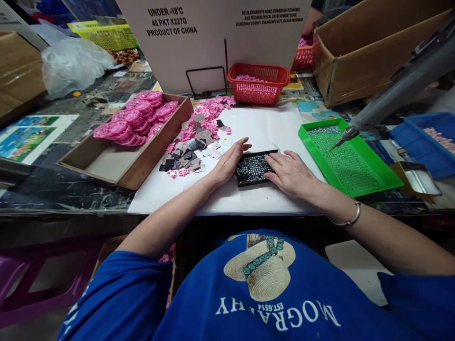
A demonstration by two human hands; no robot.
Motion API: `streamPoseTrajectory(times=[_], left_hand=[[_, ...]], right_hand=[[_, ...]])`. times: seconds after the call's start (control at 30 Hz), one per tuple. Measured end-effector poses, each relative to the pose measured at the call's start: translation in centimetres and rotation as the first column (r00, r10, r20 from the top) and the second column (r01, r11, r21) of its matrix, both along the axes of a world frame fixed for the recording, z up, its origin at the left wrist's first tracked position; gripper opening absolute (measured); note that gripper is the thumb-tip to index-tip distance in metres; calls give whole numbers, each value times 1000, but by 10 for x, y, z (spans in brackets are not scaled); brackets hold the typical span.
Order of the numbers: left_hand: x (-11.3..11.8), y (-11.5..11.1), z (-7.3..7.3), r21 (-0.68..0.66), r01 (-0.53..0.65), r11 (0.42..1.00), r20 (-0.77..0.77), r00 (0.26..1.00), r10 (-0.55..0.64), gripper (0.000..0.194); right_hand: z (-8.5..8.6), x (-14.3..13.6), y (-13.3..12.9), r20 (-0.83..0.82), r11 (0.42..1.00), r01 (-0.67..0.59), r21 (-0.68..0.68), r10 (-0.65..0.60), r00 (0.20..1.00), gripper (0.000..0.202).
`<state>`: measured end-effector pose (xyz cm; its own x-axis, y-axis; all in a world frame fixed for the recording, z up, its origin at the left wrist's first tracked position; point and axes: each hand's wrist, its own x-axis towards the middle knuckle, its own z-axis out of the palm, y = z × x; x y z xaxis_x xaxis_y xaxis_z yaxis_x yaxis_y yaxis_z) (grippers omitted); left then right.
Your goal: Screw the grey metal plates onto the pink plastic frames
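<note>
A small black tray [241, 179] filled with many tiny shiny dark pieces lies on a white sheet [227, 201]. Against its left edge rests my left hand [230, 162], fingers stretched and pointing up and to the right. My right hand [293, 174] lies over the tray's right end, fingers spread, the fingertips touching the small pieces or the rim. Left of the tray are loose grey and black square plates [185, 157] and a heap of small pink parts [209, 112].
At the left a cardboard tray [152, 147] holds stacked pink pieces [133, 118]. A red basket [259, 92] stands behind. On the right are a green tray [386, 182], a hanging grey screwdriver [394, 90], a blue basket [408, 137] and a large cardboard box [355, 71].
</note>
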<state>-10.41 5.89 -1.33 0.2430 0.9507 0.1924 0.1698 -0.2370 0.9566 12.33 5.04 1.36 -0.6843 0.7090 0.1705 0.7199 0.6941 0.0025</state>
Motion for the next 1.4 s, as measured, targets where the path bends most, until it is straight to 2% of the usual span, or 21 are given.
streamPoseTrajectory(times=[0.13, 0.2, 0.3, 0.43, 0.57, 0.7, 0.9, 1.03, 1.17, 1.3, 1.4], left_hand=[[1, -1, 2, -8, 10, 1000, 3, 1000, -10, 83], [2, -2, 3, -6, 7, 1000, 3, 1000, -7, 85], [2, -3, 5, -12, 3, 1000, 7, 1000, -3, 84], [2, -4, 5, -17, -1, 1000, 16, 1000, 2, 84], [3, -3, 4, -19, 7, 1000, 13, 1000, -7, 82], [3, -2, 3, -9, 7, 1000, 5, 1000, -7, 82], [4, -4, 6, 3, -1, 1000, -18, 1000, 1, 83], [5, -3, 5, 21, 3, 1000, -9, 1000, -3, 83], [4, -3, 5, 19, 5, 1000, 7, 1000, -5, 83], [4, -3, 6, 17, -11, 1000, -11, 1000, 11, 83], [3, -3, 6, 12, 1, 1000, -1, 1000, -1, 84]], right_hand=[[9, 16, 6, -216, 999, 35, -21, -39, 976, 51], [10, 20, 8, -245, 998, 66, -21, -69, 967, 51], [4, 15, 4, -107, 998, 49, -26, -51, 993, 56], [-6, 10, -14, 96, 1000, 17, 24, -19, 995, 72], [-1, 27, -24, 50, 997, -71, 32, 69, 996, 62], [9, 45, -19, 9, 995, -87, 40, 86, 996, 56], [5, 39, -24, -29, 983, -179, -52, 177, 984, 58], [2, 22, -27, -77, 928, -308, -208, 299, 951, 63], [4, -2, -16, -153, 812, -453, -369, 427, 891, 61], [9, -15, -3, -189, 729, -537, -424, 508, 840, 56], [14, -4, 6, -174, 701, -572, -426, 557, 812, 54]])
